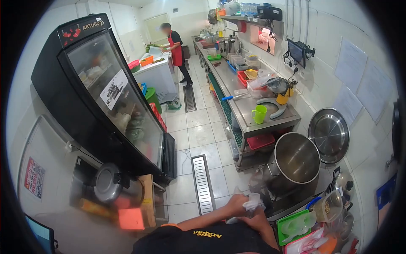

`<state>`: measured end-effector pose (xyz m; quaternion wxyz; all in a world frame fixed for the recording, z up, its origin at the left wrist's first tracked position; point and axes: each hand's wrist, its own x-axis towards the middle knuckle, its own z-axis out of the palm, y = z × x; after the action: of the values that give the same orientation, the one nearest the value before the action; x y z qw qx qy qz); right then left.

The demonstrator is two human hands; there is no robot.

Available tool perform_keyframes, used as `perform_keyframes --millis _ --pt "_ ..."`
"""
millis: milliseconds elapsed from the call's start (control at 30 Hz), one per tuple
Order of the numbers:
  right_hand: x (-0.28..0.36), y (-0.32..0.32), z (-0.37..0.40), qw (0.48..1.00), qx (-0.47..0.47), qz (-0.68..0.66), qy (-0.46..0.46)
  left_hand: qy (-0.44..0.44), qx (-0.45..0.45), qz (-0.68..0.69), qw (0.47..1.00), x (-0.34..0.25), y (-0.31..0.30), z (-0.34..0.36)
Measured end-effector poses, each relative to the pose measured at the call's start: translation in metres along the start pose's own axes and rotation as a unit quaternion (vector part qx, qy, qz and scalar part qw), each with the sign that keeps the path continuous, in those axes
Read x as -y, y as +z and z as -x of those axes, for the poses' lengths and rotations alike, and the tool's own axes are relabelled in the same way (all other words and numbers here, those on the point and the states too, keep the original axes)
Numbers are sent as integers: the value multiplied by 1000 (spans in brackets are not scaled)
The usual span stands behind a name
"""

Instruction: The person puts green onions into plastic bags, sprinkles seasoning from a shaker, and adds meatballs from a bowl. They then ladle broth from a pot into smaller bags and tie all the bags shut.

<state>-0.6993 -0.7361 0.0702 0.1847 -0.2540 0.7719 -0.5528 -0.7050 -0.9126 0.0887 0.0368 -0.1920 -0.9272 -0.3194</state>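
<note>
In front of my chest, low in the head view, my left hand (237,205) is closed on a crumpled white thing (253,202), thin and soft-looking; whether it is plastic, tissue or cloth I cannot tell. My right hand (255,219) is closed on its lower side, close beside the left. Right of my hands stands a large steel stockpot (297,157), its mouth tilted toward me. A green tray (292,226) with translucent plastic pieces lies near my right forearm.
A steel counter (249,111) carries a green mug (259,114) and containers. A tall black fridge (105,91) stands left, near a lidded pot (107,183). A floor drain (203,184) runs ahead. Further off, a person in a red apron (176,50) stands at a white counter.
</note>
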Motion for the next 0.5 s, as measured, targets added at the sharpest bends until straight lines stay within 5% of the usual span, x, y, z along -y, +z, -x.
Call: perform_keyframes --millis 67,167,300,400,500 --pt "-19 1 -9 993 -23 -112 14 17 13 13 1000 -7 -15 -13" --pt "-11 -21 -19 997 -32 67 -8 22 36 51 998 6 -10 -36" --pt "14 -33 -32 995 -89 29 24 89 34 84 992 21 -11 -69" --pt "22 -42 -31 973 -101 203 49 124 71 118 983 18 -27 -86" --pt "37 -35 -35 980 -146 116 74 158 86 128 975 28 -23 -95"
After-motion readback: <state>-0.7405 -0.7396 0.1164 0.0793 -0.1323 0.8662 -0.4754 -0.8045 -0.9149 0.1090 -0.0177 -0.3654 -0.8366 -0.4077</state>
